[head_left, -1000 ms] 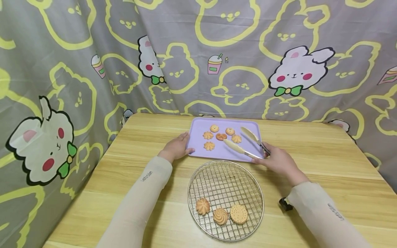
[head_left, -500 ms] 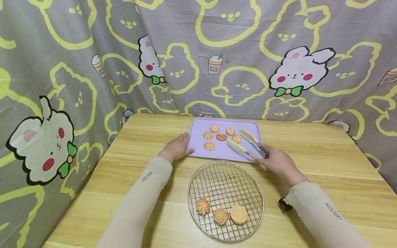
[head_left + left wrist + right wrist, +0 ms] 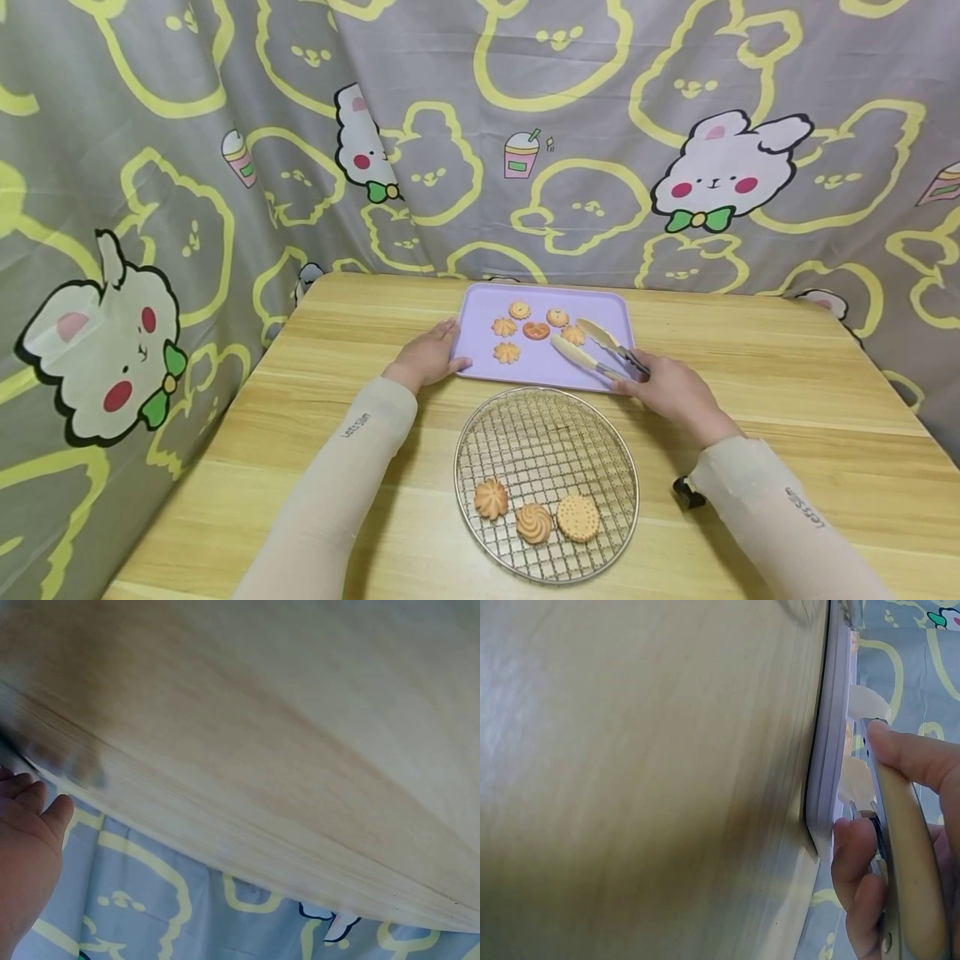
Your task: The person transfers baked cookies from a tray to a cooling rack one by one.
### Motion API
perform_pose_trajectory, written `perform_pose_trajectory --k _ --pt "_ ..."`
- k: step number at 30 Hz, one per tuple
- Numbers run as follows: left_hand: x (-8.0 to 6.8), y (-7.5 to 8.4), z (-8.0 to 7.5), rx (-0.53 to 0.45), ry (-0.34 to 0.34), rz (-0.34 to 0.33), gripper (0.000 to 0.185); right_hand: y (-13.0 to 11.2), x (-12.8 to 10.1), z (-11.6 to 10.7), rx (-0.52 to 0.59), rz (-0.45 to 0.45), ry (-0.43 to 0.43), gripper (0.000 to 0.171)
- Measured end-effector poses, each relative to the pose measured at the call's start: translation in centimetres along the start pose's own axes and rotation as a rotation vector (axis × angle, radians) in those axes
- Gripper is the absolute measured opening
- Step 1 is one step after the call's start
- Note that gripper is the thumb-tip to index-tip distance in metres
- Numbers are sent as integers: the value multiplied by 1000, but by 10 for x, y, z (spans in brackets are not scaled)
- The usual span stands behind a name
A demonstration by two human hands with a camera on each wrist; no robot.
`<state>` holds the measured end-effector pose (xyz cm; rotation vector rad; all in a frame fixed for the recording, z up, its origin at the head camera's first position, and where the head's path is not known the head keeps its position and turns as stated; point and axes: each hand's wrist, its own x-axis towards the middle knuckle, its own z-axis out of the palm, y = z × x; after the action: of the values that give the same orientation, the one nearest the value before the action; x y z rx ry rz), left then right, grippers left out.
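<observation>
On the lilac tray [image 3: 480, 300] lie several flower-shaped cookies and a brown pretzel-like cookie [image 3: 536, 331]. My right hand [image 3: 678, 389] holds kitchen tongs [image 3: 617, 354] over the tray's right side, thumb and fingers around the handles in the right wrist view. The two pale tips of the tongs stand on either side of the rightmost flower cookie [image 3: 573, 335]; whether they touch it I cannot tell. At the tray's left edge, my left hand [image 3: 429, 356] rests with fingers extended along the side and thumb at the front corner. The left wrist view shows only part of that hand [image 3: 30, 847].
A round wire cooling rack [image 3: 543, 442] stands in front of the tray. Along its near side are a ridged cookie [image 3: 491, 498], a swirl cookie [image 3: 533, 523] and a dotted round cookie [image 3: 577, 517]. A patterned curtain [image 3: 450, 208] hangs behind the wooden table [image 3: 750, 350].
The tips of the tongs have drawn closer together around the rightmost flower cookie. My left hand, the tray and the rack stay where they were.
</observation>
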<state>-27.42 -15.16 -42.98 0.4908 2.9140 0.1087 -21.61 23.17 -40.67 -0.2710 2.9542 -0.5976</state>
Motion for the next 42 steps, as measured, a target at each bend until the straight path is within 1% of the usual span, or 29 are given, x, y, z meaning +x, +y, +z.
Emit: perform_pose_trajectory --k 7,21,27,35,42 --pt "-1 1 -2 -1 5 4 83 1 1 0 -11 -7 14 82" --pt "0 1 -2 1 -5 -2 83 0 -2 -2 -16 -5 19 76" --pt "-1 2 -4 -4 -6 1 83 2 -5 -4 0 -19 33 77" --pt "-1 2 -4 1 -7 5 83 3 -10 -12 22 -47 59 73" --pt "-1 2 -4 2 -9 4 83 6 -16 -16 47 -56 60 72"
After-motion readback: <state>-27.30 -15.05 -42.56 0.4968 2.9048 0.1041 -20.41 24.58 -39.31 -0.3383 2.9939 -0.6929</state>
